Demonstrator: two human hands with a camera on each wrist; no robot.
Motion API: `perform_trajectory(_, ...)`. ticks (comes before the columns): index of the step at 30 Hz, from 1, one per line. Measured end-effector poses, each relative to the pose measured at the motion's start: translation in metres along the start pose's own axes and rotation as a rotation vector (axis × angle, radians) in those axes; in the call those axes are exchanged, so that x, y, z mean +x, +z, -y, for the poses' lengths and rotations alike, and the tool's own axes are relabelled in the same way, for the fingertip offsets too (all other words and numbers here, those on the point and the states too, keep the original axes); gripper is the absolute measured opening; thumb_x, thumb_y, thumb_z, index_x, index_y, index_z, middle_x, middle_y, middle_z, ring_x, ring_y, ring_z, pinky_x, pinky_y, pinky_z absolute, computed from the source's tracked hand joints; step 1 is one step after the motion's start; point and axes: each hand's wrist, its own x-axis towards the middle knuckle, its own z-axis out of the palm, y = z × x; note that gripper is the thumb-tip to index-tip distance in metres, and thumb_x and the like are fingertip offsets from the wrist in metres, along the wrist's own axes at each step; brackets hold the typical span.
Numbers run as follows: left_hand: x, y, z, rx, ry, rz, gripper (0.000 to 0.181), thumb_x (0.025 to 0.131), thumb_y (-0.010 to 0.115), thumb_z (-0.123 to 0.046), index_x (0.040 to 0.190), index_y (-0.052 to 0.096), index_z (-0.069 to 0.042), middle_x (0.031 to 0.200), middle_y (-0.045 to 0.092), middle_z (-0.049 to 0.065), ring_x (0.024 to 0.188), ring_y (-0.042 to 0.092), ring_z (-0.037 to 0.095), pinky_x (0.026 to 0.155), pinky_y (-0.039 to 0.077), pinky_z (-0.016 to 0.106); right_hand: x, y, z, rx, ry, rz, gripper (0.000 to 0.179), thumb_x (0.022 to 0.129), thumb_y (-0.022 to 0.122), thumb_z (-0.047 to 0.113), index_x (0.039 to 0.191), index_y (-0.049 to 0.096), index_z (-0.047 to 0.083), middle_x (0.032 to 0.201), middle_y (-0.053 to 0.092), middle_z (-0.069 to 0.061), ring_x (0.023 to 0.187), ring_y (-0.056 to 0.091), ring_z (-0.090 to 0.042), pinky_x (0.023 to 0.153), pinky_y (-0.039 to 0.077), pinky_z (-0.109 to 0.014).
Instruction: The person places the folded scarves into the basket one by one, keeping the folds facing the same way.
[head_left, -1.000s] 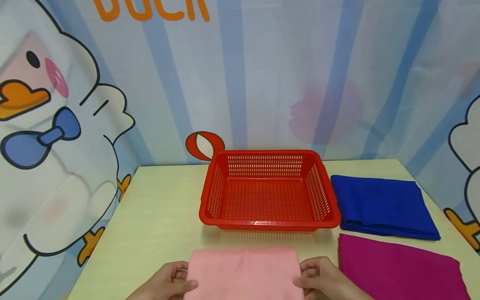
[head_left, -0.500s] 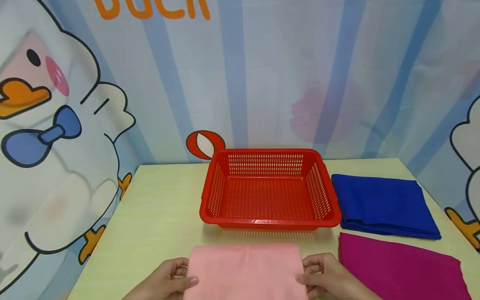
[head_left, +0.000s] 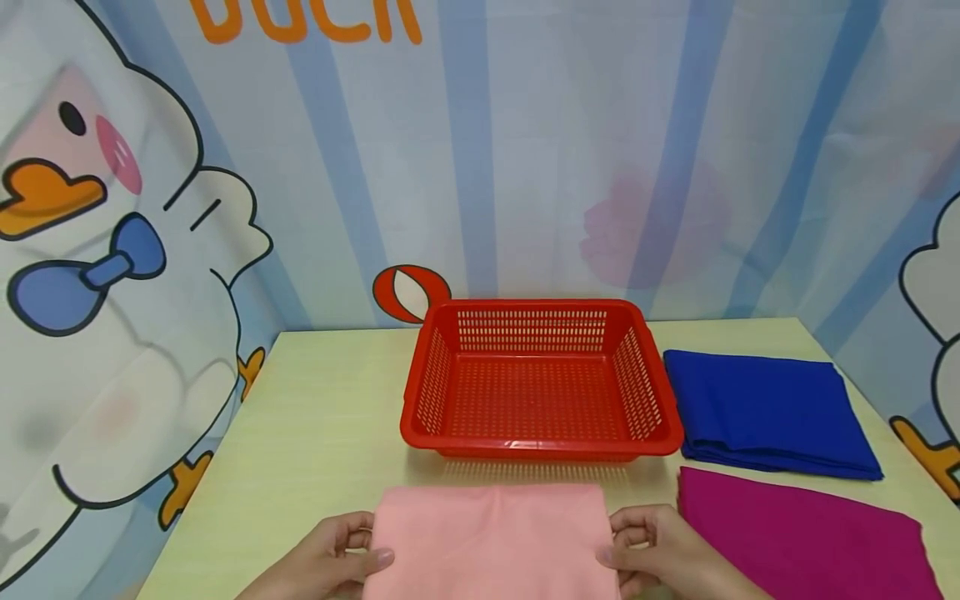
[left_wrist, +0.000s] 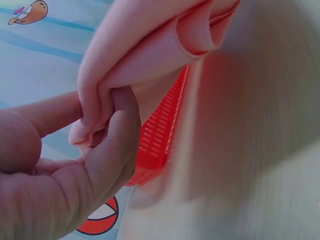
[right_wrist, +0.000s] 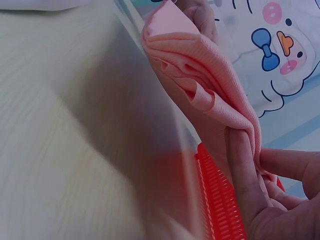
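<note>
A folded pink cloth (head_left: 491,542) is held between both hands at the near side of the table. My left hand (head_left: 330,554) pinches its left edge, thumb on the near face and fingers behind. On the opposite edge my right hand (head_left: 656,550) grips it the same way. In the right wrist view, several layers show along the side of the pink cloth (right_wrist: 200,75), which is off the tabletop with a shadow beneath. The left wrist view shows the rolled folds of the pink cloth (left_wrist: 135,50) between thumb and fingers.
Beyond the cloth stands a red plastic basket (head_left: 540,450) with slotted walls and nothing in it. To its right lies a folded blue cloth (head_left: 772,417). A folded magenta cloth (head_left: 802,533) lies nearer, beside my right hand. A printed backdrop (head_left: 525,150) rises behind the table (head_left: 330,417).
The pink cloth has risen slightly in the head view and looks a little wider. Both hands have moved slightly up and apart with it. The basket and other cloths stay put.
</note>
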Motion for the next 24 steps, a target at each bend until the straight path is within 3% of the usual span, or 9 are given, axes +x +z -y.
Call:
perform_trajectory(8,-0.004,0.0,-0.003,-0.043,0.041,0.064,0.049,0.099,0.065,-0.021,0.131,0.048,0.012,0.107,0.065,0.015,0.091,0.069,0.024,0.081,0.058,0.039,-0.007,0.002,0.009,-0.032,0.008,-0.048,0.017,0.094,0.07,0.018,0.099,0.063,0.003,0.079,0.064,-0.004,0.069,0.065,-0.013,0.069,0.056,-0.026)
perform_trajectory(14,-0.002,0.003,-0.011,0.001,0.031,0.027,0.05,0.1,0.064,-0.023,0.134,0.047,0.01,0.109,0.066,0.014,0.092,0.068,0.026,0.082,0.058,0.041,-0.01,0.0,0.013,-0.087,-0.062,-0.055,0.019,0.095,0.069,0.014,0.105,0.065,-0.002,0.08,0.066,-0.007,0.07,0.067,-0.017,0.069,0.059,-0.031)
perform_trajectory(18,-0.002,0.005,-0.017,0.023,0.046,0.006,0.052,0.101,0.063,-0.022,0.137,0.045,0.011,0.114,0.066,0.013,0.094,0.068,0.026,0.082,0.058,0.042,-0.012,-0.002,0.017,-0.131,-0.063,-0.068,0.024,0.095,0.069,0.017,0.109,0.066,-0.003,0.082,0.068,-0.007,0.072,0.068,-0.019,0.071,0.059,-0.034)
perform_trajectory(24,-0.001,0.008,-0.024,0.009,0.057,0.018,0.052,0.101,0.061,-0.021,0.139,0.044,0.011,0.118,0.066,0.013,0.096,0.068,0.026,0.084,0.057,0.044,-0.017,-0.006,0.025,-0.136,-0.089,-0.043,0.025,0.097,0.067,0.017,0.11,0.066,-0.004,0.084,0.07,-0.008,0.074,0.07,-0.02,0.074,0.059,-0.037)
